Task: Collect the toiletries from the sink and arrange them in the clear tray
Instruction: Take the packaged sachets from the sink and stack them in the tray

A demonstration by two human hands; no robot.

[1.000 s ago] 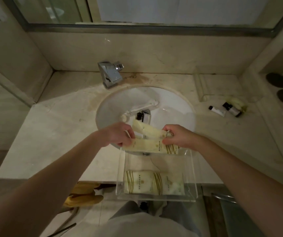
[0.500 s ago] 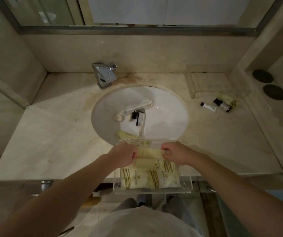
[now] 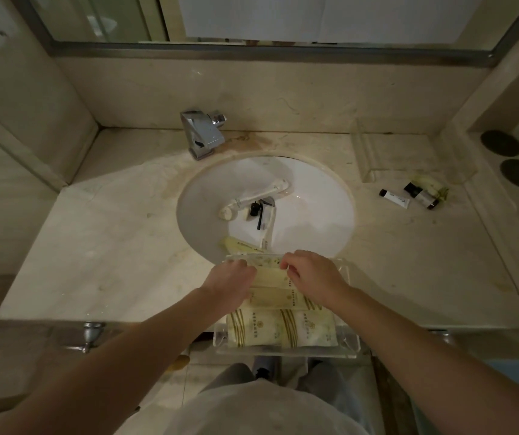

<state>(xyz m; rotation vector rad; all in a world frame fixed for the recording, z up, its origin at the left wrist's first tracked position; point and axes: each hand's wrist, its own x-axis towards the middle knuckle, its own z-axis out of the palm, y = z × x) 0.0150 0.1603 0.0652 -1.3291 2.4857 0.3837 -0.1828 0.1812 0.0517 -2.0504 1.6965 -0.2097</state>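
Note:
A clear tray (image 3: 286, 351) sits at the counter's front edge, just below the white sink (image 3: 314, 215). It holds cream packets with gold stripes: two side by side at the front (image 3: 280, 331) and one behind them (image 3: 283, 299). My left hand (image 3: 230, 284) and my right hand (image 3: 311, 277) grip the two ends of another cream packet (image 3: 270, 276) at the tray's back. In the sink lie a long white packet (image 3: 252, 199), a small black item (image 3: 259, 215), a clear sachet (image 3: 270, 229) and a cream packet (image 3: 239, 244).
A chrome faucet (image 3: 203, 133) stands behind the sink. At the back right is a second clear tray (image 3: 374, 152), with a small white tube (image 3: 394, 198) and a dark-capped bottle (image 3: 421, 196) beside it. Two dark discs (image 3: 500, 142) lie on the right ledge.
Both hands came down from over the sink's near rim into the tray with the cream packets. One packet now lies in the middle row and the other is held at the back.

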